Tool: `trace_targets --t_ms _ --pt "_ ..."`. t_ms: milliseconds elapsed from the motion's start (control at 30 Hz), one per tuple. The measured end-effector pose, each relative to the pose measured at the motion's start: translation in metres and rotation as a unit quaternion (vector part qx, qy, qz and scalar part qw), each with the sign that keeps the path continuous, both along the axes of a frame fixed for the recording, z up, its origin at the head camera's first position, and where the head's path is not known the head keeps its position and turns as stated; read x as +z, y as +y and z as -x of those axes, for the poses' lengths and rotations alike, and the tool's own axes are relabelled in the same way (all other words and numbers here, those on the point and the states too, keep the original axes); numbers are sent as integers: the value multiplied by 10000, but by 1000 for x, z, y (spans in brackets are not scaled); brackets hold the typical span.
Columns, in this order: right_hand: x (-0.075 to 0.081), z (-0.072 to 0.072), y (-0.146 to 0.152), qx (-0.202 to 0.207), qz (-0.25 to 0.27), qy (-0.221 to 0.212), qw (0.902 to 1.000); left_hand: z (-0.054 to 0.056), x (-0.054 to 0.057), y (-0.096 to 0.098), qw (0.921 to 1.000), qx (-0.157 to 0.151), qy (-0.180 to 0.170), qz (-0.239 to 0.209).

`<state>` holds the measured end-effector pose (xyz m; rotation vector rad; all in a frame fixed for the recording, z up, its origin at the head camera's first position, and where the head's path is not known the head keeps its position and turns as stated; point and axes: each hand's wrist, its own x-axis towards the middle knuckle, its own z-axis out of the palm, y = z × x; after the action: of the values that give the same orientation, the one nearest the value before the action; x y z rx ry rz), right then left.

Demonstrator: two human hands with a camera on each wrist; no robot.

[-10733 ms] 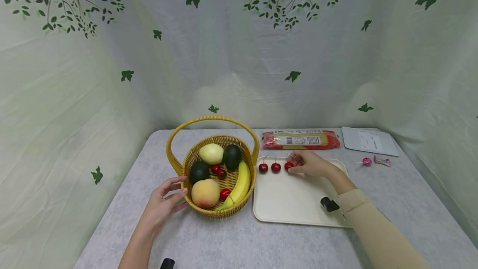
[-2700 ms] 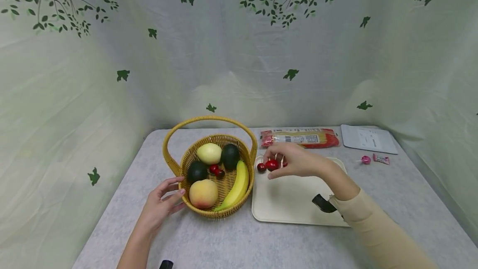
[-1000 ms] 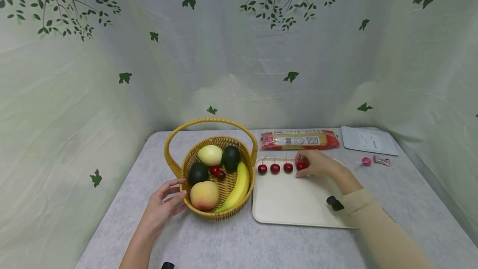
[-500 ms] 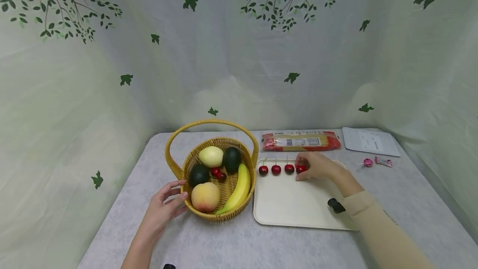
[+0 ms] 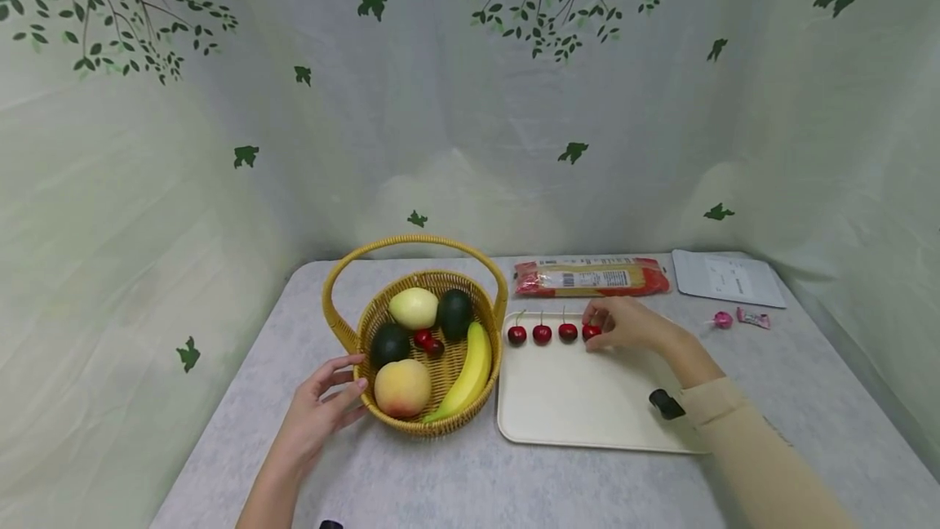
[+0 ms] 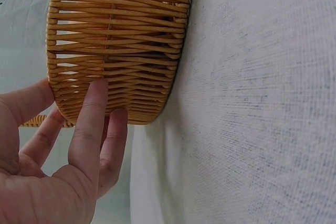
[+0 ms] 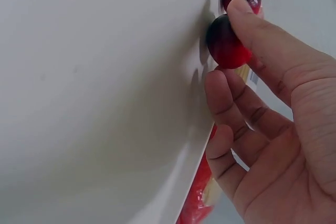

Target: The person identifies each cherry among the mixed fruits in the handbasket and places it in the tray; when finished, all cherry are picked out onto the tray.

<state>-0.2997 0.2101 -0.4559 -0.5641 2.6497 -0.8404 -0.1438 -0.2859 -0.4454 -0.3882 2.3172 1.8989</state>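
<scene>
Nearest on the bench (image 5: 411, 480), the left hand (image 5: 319, 411) rests extended, slightly bent fingers against the outside of the wicker basket (image 5: 426, 430), its grip loose and not wrapped round it; inside, the peach (image 5: 402, 388) lies at the front left, the banana (image 5: 468, 374) along the right wall; behind them, on the woven bottom, sit two loose cherries (image 5: 422, 338), with one dark green fruit (image 5: 390, 345) to their left and another (image 5: 455, 315) at the back right, beside the pale yellow-green fruit (image 5: 414, 308); the arched handle stands upright.

Right of the basket lies the cream tray (image 5: 587, 402); near its far edge the right hand (image 5: 627, 323) pinches the end cherry (image 5: 591, 332), thumb on its side; to its left, three stemmed cherries (image 5: 542, 335) stand spaced in line with it.

Beside the tray are a pink lollipop (image 5: 723, 320) and a wrapped sweet (image 5: 753, 317); farther back, a red-and-clear packet (image 5: 591, 277) and a grey pouch (image 5: 727, 277); last, the leaf-printed curtain (image 5: 470, 104).
</scene>
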Motion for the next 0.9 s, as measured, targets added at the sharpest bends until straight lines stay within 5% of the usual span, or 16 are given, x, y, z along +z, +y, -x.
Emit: trace_targets --t_ms 567,900 --pt "8 -2 3 19 -35 53 10000 -1 2 -2 10000 -8 -29 -30" --pt "48 -12 -17 464 80 496 9977 -1 2 -1 10000 -47 -28 -70"
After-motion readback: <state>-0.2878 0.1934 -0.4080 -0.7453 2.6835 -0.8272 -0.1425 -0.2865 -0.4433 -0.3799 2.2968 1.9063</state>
